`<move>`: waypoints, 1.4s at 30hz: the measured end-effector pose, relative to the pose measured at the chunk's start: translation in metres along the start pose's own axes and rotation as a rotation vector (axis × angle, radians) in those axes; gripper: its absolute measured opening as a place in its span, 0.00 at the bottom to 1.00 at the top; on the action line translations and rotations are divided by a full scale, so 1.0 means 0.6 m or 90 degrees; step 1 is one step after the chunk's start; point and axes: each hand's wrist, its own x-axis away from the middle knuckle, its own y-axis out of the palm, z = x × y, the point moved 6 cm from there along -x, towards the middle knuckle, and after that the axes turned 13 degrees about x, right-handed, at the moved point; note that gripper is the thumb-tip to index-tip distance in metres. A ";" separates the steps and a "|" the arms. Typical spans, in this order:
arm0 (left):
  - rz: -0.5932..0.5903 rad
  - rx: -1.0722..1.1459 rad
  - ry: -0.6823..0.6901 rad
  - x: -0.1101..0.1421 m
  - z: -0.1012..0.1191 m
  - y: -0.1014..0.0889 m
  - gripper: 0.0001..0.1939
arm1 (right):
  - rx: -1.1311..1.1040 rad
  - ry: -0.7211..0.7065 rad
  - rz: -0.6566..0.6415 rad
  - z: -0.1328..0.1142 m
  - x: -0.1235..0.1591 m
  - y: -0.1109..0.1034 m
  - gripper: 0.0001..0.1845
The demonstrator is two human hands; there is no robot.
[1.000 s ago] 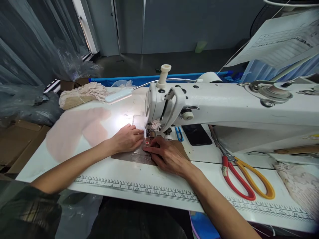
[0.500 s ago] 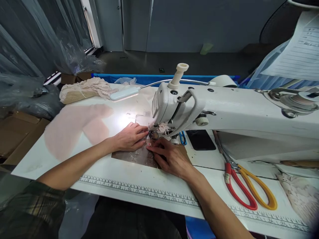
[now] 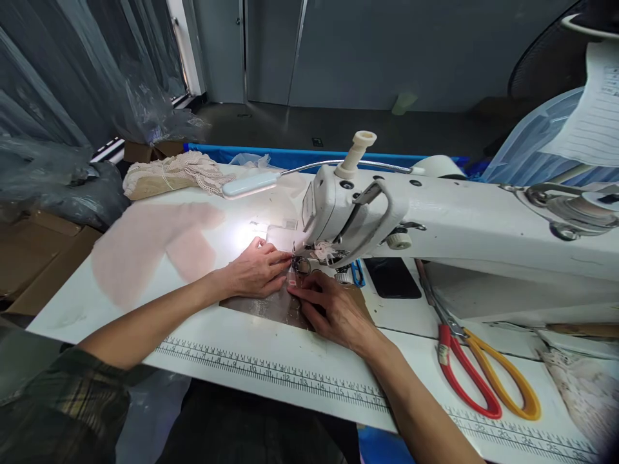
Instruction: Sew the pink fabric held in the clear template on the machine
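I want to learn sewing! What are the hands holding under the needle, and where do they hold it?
Both the left hand and right hand press fingertips flat on a small pale piece at the presser foot; nothing is gripped.

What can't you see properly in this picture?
Head view only:
- Needle: hidden behind the machine head and the fingertips of the left hand and right hand.
- The small piece under the fingers: too small and covered to identify.
- Scissors blades: partly tucked under the machine arm.
- Paper: cut off by the right edge, print too small.
- Phone: top hidden by the machine.

scissors (image 3: 483, 374), phone (image 3: 393, 278), lace bundle (image 3: 174, 174)
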 end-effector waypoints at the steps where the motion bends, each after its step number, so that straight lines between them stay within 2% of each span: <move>1: 0.000 -0.005 -0.001 0.000 0.001 0.000 0.21 | 0.001 0.002 -0.004 0.000 0.000 0.001 0.17; 7: 0.004 -0.023 -0.025 0.001 0.005 0.003 0.21 | -0.008 0.004 -0.016 0.000 -0.002 -0.001 0.17; 10: 0.029 -0.022 -0.022 0.002 0.007 0.002 0.21 | -0.020 -0.002 -0.010 -0.001 -0.004 -0.002 0.17; 13: 0.064 0.017 0.026 0.002 0.014 0.001 0.17 | -0.021 -0.002 -0.010 -0.001 -0.003 -0.002 0.16; 17: 0.068 0.124 0.086 0.004 0.020 0.002 0.15 | -0.014 -0.008 -0.018 -0.002 -0.002 -0.001 0.16; 20: 0.060 0.151 0.078 0.006 0.018 -0.004 0.12 | -0.009 -0.009 -0.015 -0.001 0.000 -0.002 0.17; 25: 0.022 0.126 0.071 0.008 0.017 -0.010 0.15 | -0.010 -0.001 -0.005 0.003 0.004 0.001 0.17; 42: 0.047 0.027 -0.040 0.003 0.006 0.003 0.19 | 0.016 0.030 0.026 0.004 0.000 -0.006 0.18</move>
